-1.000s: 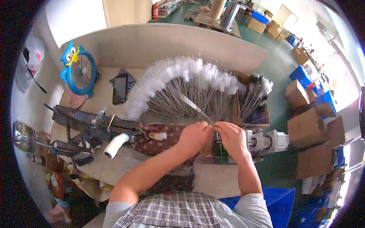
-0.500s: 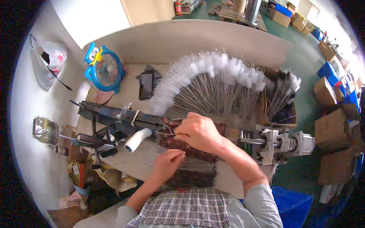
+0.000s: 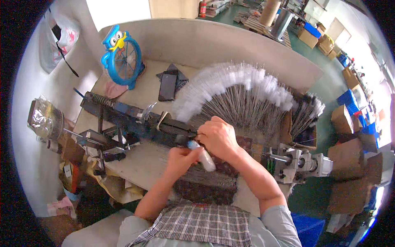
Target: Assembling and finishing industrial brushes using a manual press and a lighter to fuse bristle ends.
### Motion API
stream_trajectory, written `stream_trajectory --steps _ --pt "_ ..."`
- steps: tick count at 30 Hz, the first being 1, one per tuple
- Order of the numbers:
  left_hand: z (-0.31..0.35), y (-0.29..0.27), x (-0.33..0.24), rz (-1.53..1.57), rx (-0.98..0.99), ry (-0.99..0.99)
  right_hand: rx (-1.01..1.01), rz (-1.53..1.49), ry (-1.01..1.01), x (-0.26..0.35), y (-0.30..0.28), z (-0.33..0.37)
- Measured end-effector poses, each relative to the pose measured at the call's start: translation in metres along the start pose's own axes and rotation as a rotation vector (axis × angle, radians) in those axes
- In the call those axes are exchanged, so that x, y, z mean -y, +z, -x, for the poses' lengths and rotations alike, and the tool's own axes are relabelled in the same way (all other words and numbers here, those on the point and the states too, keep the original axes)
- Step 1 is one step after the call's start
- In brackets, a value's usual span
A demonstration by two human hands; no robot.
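A long dark metal bench fixture (image 3: 135,122) lies slantwise across the table, its right end close to my fingers. My left hand (image 3: 181,160) is closed on a white-wrapped lever handle (image 3: 207,161) by that end, thumb against the handle's upper part. Just beyond the handle, my right hand (image 3: 218,136) is in a pinch at the fixture's tip; what its fingers hold is hidden. Behind both hands spreads a large fan of thin wire-stemmed brushes (image 3: 247,96) with white bristle ends. More thin wires (image 3: 210,178) lie in front of my hands.
At right stand a motor-driven shaft unit (image 3: 298,162) and a cardboard box (image 3: 303,140) of dark and white brushes. A blue toy-shaped fan (image 3: 123,61) and a phone (image 3: 167,86) sit at the back left. A raised panel (image 3: 230,39) borders the table.
The white-wrapped handle has swung right, toward my right hand. My left hand has moved up onto it. The right hand stays at the fixture's tip, and the whole view has shifted slightly.
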State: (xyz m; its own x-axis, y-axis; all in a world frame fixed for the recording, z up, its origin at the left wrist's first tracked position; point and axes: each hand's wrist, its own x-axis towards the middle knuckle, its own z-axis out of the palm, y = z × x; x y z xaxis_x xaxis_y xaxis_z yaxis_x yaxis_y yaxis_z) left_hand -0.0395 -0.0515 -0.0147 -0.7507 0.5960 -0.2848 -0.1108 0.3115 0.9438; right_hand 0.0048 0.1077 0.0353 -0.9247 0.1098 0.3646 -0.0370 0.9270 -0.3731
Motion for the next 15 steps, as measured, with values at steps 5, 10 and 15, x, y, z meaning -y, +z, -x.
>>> stream_trajectory --steps 5,10,15 --pt "-0.003 -0.007 -0.001 -0.554 -0.086 0.076 -0.012 -0.022 -0.047 -0.003 -0.005 0.005" --pt "-0.006 0.012 0.013 0.302 0.024 0.060 -0.160 -0.108 -0.031 0.001 -0.030 0.033" --pt "-0.002 0.036 0.032 0.858 0.099 -0.040 -0.046 -0.314 -0.045 -0.002 -0.017 0.074"
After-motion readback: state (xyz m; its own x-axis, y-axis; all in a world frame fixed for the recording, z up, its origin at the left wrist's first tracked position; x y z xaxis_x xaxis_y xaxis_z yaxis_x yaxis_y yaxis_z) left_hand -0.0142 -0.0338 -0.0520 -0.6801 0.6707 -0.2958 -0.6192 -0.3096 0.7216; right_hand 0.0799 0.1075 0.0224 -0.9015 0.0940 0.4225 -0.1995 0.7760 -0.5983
